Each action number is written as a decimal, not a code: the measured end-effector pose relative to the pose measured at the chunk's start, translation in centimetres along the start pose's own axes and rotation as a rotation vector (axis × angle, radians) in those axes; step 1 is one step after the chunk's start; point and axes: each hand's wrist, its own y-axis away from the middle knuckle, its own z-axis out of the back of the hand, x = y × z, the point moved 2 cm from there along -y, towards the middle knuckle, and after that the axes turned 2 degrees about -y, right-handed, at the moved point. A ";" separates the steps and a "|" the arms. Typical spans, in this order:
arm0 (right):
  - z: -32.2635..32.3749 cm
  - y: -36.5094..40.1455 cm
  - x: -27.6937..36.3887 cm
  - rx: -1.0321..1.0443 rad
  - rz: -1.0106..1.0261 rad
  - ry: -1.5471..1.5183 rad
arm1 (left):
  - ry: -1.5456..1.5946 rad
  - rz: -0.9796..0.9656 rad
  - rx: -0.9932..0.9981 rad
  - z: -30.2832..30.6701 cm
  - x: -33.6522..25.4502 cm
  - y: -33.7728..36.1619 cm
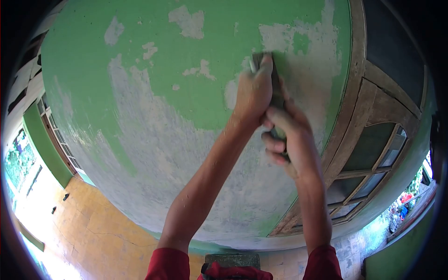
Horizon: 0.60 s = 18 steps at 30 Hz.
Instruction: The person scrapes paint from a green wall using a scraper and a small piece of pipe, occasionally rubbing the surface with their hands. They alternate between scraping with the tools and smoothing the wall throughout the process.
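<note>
A dark, long scraper (276,88) is pressed against the green wall (154,23), its upper end at the edge of a bare patch. My left hand (255,91) is closed around the upper part, the thumb laid along it toward the tip. Lower down, my right hand (290,128) wraps its fingers around the handle. Motion blurs both hands, and the working edge is partly hidden. Around and below the tool, the green paint gives way to a pale grey-white bare surface (186,121) with ragged borders.
A weathered wooden window frame (345,126) with glass panes stands close to the right of my hands. Below lie a yellowish tiled floor (102,219) and a dark flat-topped object (233,259) near my body. A barred window (58,130) is at far left.
</note>
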 end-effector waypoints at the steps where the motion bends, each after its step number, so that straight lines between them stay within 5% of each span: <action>1: -0.1 -0.6 1.0 0.000 -0.006 -0.013 | -0.067 -0.131 -0.034 0.0 -1.0 -2.3; 2: 0.0 -1.8 1.6 -0.012 -0.023 -0.017 | -0.134 -0.251 -0.067 0.1 -1.0 -3.3; 4: 0.3 -3.8 2.6 0.116 0.096 0.020 | -0.096 -0.138 -0.025 -0.5 -3.2 -1.4; 6: 1.5 -2.7 1.3 0.092 0.154 0.148 | -0.313 -0.413 -0.109 0.1 -3.6 0.3; 9: 7.0 3.1 -8.6 -0.048 0.354 0.475 | -0.541 -0.370 -0.151 3.6 1.3 11.8; 10: 9.1 6.3 -12.5 -0.057 0.393 0.653 | -0.733 -0.499 -0.059 6.6 4.9 15.8; 11: 11.9 10.2 -17.2 -0.051 0.228 0.710 | -0.796 -0.481 -0.078 10.2 10.4 20.4; 12: 14.7 14.5 -22.1 -0.112 0.004 0.794 | -1.088 -0.315 -0.013 14.7 15.8 25.6; 13: 18.0 19.4 -27.4 -0.127 -0.164 0.864 | -1.225 0.104 -0.014 19.1 20.4 30.5; 14: 20.6 25.3 -30.8 -0.123 -0.424 0.966 | -1.313 -0.028 0.037 27.0 28.9 38.8; 15: 23.4 32.3 -34.6 -0.099 -0.444 1.127 | -1.542 0.639 0.254 33.4 33.7 48.9; 16: 24.6 37.7 -35.3 -0.094 -0.695 1.157 | -1.529 1.099 0.398 35.7 33.0 56.6; 18: 29.3 51.7 -40.0 -0.123 -1.058 1.251 | -1.505 1.354 0.324 37.4 31.8 65.8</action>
